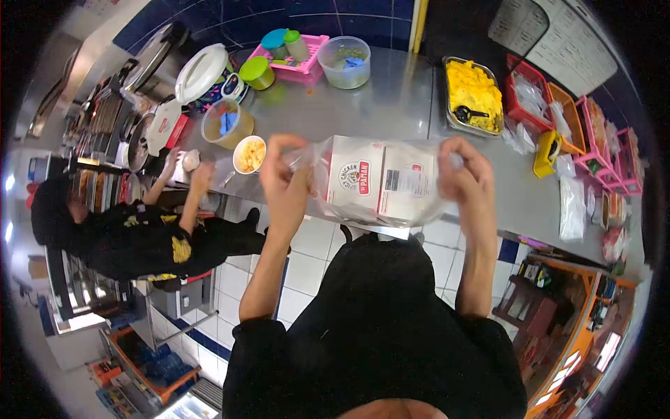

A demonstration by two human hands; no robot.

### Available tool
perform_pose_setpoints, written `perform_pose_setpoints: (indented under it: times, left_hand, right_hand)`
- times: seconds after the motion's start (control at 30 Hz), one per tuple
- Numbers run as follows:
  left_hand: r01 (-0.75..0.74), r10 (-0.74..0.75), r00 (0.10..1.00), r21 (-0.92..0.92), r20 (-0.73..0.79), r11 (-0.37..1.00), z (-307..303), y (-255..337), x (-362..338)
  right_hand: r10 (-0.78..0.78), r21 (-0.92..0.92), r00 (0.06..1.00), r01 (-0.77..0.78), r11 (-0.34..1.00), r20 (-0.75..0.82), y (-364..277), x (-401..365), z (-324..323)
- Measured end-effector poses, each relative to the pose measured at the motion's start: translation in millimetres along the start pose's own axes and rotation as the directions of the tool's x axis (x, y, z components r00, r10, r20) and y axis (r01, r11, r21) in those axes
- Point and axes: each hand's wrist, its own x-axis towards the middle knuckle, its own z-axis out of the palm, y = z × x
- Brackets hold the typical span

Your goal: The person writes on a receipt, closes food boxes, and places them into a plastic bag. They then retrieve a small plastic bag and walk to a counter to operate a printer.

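Note:
A clear plastic bag (319,167) is stretched between my two hands at the front edge of the steel counter. My left hand (285,174) is closed on the bag's left side, and my right hand (467,174) grips its right side. Inside lie white printed food boxes side by side: one carries a round chicken logo and red label (352,176), the other (408,181) a printed sticker. A white cup of yellow food (249,154) stands just left of my left hand.
A co-worker (160,234) stands at left, hands over the counter. Tubs (345,64), a rice cooker (202,73) and a pink basket (307,66) line the back. A tray of yellow food (474,94), colored baskets (528,94) and a yellow tape dispenser (547,153) are at right.

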Motion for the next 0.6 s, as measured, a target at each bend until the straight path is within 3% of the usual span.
perform_pose_setpoints:
  times: [0.03, 0.13, 0.17, 0.2, 0.23, 0.27, 0.33, 0.37, 0.4, 0.43, 0.47, 0.53, 0.6]
  left_hand:
    - [0.029, -0.032, 0.999, 0.112, 0.025, 0.993, 1.5, -5.9, 3.8]
    - [-0.086, 0.085, 0.996, 0.085, 0.022, 0.993, 7.0, -7.8, 3.9]
    - [-0.139, 0.138, 0.99, 0.1, 0.016, 0.985, 6.0, -3.1, 1.3]
    - [-0.113, 0.091, 0.991, 0.244, 0.101, 0.963, -3.1, 6.6, 3.1]
    - [-0.103, 0.079, 0.991, 0.24, 0.108, 0.965, -9.4, 8.0, 4.8]
    - [-0.018, -0.037, 0.969, 0.219, 0.245, 0.975, -15.4, 8.5, 7.4]
    - [0.148, -0.192, 0.841, 0.125, 0.506, 0.981, -41.8, 8.4, 9.8]
    - [0.152, -0.198, 0.839, 0.132, 0.506, 0.98, -54.4, -1.7, 7.1]
    - [0.258, -0.164, 0.88, -0.157, 0.446, 0.953, -67.5, -23.6, 2.6]
    - [0.319, -0.151, 0.914, -0.438, 0.376, 0.84, -83.4, -53.3, -1.8]
    - [0.288, -0.219, 0.953, -0.394, 0.21, 0.873, -109.8, -108.1, -8.7]
    - [0.425, -0.428, 0.904, -0.151, 0.011, 0.893, -107.4, -173.5, -12.1]
    - [0.591, -0.558, 0.806, -0.289, 0.197, 0.753, -110.2, -271.9, -24.5]
  right_hand:
    - [0.002, -0.001, 1.0, -0.002, 1.0, -0.017, -1.1, -5.9, 3.6]
    - [-0.065, -0.105, 0.99, 0.078, 0.991, 0.122, -7.1, -15.5, 15.0]
    - [-0.056, -0.108, 0.994, 0.067, 0.992, 0.098, -5.4, -17.4, 14.9]
    - [-0.049, -0.101, 0.99, 0.063, 0.993, 0.133, -3.6, -17.0, 14.9]
    - [-0.038, -0.093, 0.984, 0.054, 0.994, 0.175, -1.4, -16.4, 14.8]
    - [0.044, -0.16, 0.965, -0.002, 0.987, 0.26, 7.0, -21.9, 6.7]
    - [0.04, -0.099, 0.969, -0.016, 0.995, 0.245, 7.3, -38.2, -1.0]
    - [0.034, -0.033, 0.974, -0.028, 0.999, 0.224, 8.5, -47.1, -7.2]
    - [-0.025, -0.1, 1.0, 0.025, 0.995, 0.002, 30.2, -55.7, -25.9]
    - [0.016, -0.084, 0.994, -0.025, 0.996, -0.109, 29.7, -54.6, -33.9]
    - [0.014, 0.02, 0.934, -0.007, 1.0, -0.357, 61.4, -60.3, -54.8]
    - [0.059, -0.08, 0.824, -0.125, 0.989, -0.563, 157.1, -52.3, -84.5]
    - [0.313, 0.05, 0.777, -0.343, 0.938, -0.546, 226.0, -38.3, -71.3]
